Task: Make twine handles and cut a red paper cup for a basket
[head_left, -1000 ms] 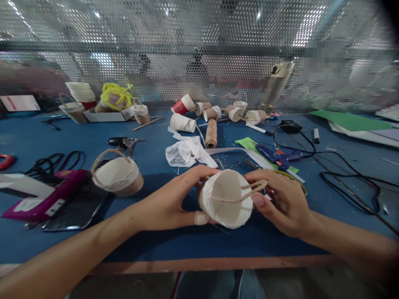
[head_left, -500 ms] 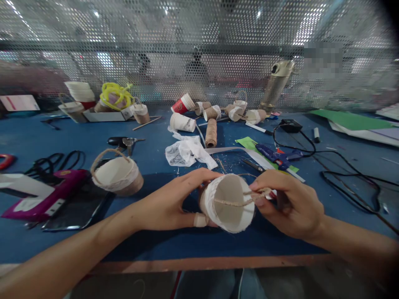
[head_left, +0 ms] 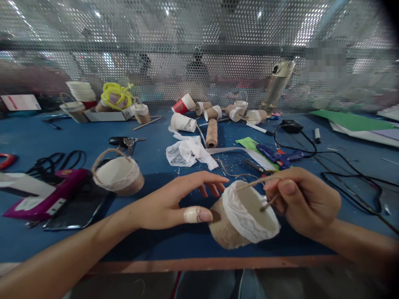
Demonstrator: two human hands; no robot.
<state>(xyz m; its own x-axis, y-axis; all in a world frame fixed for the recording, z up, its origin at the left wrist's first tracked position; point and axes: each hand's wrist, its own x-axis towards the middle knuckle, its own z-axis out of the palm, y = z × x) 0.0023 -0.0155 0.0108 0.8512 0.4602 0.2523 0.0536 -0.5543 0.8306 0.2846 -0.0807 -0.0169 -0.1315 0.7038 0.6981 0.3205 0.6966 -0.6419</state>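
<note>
A small twine-wrapped paper cup basket [head_left: 229,226] with a white lace rim tilts above the front of the blue table. Its twine handle [head_left: 252,182] is pinched between the thumb and fingers of my right hand [head_left: 307,201]. At the basket's left side is my left hand [head_left: 183,201], fingers apart and a bandage round the thumb; the thumb tip is at the basket wall, and I cannot tell whether it touches. A similar finished-looking basket [head_left: 120,178] stands left of my hands. Behind them lie crumpled white lace [head_left: 188,149] and a spool of twine [head_left: 212,133].
Scissors [head_left: 257,167] and a blue glue gun [head_left: 277,154] lie behind my right hand, with a black cable [head_left: 343,199] to the right. A phone [head_left: 75,211] and a purple box [head_left: 59,195] are at left. Several cups, small baskets and a bottle [head_left: 276,89] line the mesh panel.
My left hand has loosened from round the basket and its fingers have spread. My right hand has pulled the handle up and right, and the basket has turned and shifted right.
</note>
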